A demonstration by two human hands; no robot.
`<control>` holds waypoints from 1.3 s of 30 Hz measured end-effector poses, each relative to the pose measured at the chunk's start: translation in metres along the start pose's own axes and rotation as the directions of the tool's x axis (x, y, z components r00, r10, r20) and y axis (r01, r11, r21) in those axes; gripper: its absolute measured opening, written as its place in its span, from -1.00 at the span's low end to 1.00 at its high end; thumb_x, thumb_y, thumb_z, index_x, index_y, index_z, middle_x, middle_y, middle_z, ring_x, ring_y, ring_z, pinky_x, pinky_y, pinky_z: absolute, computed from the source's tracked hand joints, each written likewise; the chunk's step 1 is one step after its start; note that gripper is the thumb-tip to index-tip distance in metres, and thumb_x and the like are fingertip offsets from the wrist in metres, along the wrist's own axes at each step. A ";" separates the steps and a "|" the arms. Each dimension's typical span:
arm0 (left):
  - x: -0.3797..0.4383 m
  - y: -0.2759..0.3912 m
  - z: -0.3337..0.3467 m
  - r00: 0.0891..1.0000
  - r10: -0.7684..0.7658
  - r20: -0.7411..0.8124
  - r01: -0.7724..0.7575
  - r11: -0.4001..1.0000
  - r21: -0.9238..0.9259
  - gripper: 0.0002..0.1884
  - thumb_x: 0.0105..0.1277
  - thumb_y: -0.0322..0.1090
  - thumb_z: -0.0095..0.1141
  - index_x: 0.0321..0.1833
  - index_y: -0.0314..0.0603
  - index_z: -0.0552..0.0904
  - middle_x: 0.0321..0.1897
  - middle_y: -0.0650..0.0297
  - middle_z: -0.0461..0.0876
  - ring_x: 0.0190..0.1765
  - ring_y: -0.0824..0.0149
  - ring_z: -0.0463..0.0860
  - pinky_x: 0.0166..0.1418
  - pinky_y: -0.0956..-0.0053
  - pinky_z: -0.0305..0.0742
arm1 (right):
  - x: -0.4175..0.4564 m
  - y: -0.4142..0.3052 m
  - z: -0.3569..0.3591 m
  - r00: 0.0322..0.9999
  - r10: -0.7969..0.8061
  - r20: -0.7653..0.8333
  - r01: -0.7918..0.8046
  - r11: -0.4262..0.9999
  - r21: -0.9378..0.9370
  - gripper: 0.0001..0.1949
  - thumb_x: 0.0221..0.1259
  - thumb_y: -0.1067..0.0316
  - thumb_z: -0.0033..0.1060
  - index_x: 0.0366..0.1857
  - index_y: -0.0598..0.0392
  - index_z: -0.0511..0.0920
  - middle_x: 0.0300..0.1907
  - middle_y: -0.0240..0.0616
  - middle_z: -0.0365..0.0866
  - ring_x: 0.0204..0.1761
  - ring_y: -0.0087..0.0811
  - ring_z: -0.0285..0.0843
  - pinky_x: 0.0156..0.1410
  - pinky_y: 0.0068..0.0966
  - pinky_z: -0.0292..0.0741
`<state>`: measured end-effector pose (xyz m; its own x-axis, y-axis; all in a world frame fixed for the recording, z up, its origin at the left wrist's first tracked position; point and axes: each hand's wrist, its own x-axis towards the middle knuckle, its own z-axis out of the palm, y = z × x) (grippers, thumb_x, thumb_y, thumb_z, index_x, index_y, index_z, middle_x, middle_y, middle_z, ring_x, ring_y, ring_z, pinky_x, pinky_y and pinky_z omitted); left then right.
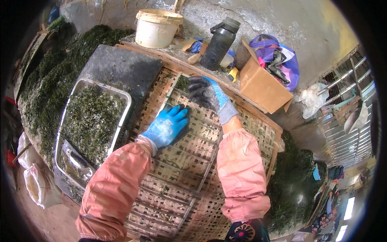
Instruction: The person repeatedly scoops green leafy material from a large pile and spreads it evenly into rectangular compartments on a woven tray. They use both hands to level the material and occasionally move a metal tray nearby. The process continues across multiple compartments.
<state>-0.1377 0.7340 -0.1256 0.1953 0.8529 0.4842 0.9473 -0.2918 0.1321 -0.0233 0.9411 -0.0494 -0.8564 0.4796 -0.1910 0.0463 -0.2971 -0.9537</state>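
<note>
My left hand, in a blue knit work glove with dark fingertips, lies palm down on a thin-barred metal grid frame, its fingers somewhat apart. The frame rests on a woven bamboo mat. Over the frame's far end is my right hand, in a blue glove with a black coated palm, fingers extended and nothing seen held. Beside its fingertips, dark green leafy matter fills one far compartment. To the left stands a metal-rimmed tray of chopped green leafy matter, with a handled metal tool in it.
A wooden ledge behind the mat bears a white bucket, a black flask and a cardboard box with a purple bag. Dark green heaps lie left and right. White sacks stand lower left.
</note>
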 end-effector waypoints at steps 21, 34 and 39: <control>-0.009 -0.005 0.004 0.983 0.005 -0.184 -0.035 0.987 -0.159 -0.80 0.32 -0.33 0.19 -0.05 -0.15 0.73 0.10 0.05 0.65 0.14 -0.01 0.62 0.14 0.18 0.55 | 0.009 0.007 0.144 0.854 -0.506 -0.122 0.467 0.848 -0.249 -0.85 0.45 0.38 0.12 -0.09 0.13 0.67 -0.17 -0.34 0.67 -0.14 -0.46 0.58 0.04 -0.50 0.55; -0.014 -0.004 0.024 0.894 -0.159 -0.418 0.036 0.958 -0.285 -0.81 0.24 -0.41 0.16 -0.12 -0.14 0.73 -0.05 0.07 0.65 0.03 0.05 0.62 0.05 0.19 0.53 | 0.013 0.150 0.461 0.789 0.291 0.541 0.574 -0.038 -0.818 -0.82 0.36 0.30 0.12 -0.11 0.13 0.57 -0.33 0.02 0.73 -0.28 0.05 0.75 -0.23 -0.05 0.63; -0.013 -0.008 0.022 0.895 -0.178 -0.409 0.037 0.943 -0.330 -0.81 0.23 -0.41 0.14 -0.12 -0.14 0.72 -0.06 0.07 0.64 0.04 0.06 0.60 0.06 0.18 0.51 | 0.001 0.107 0.402 0.836 -0.309 0.454 0.514 0.148 -0.845 -0.72 0.53 0.22 -0.04 0.06 0.17 0.58 -0.13 0.07 0.69 -0.12 0.06 0.68 0.04 -0.10 0.61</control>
<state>-0.1420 0.7349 -0.1515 -0.0978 0.6382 0.7637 0.8167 -0.3870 0.4280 -0.2260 0.5783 -0.0583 -0.9635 0.1173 0.2405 0.0010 0.9004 -0.4351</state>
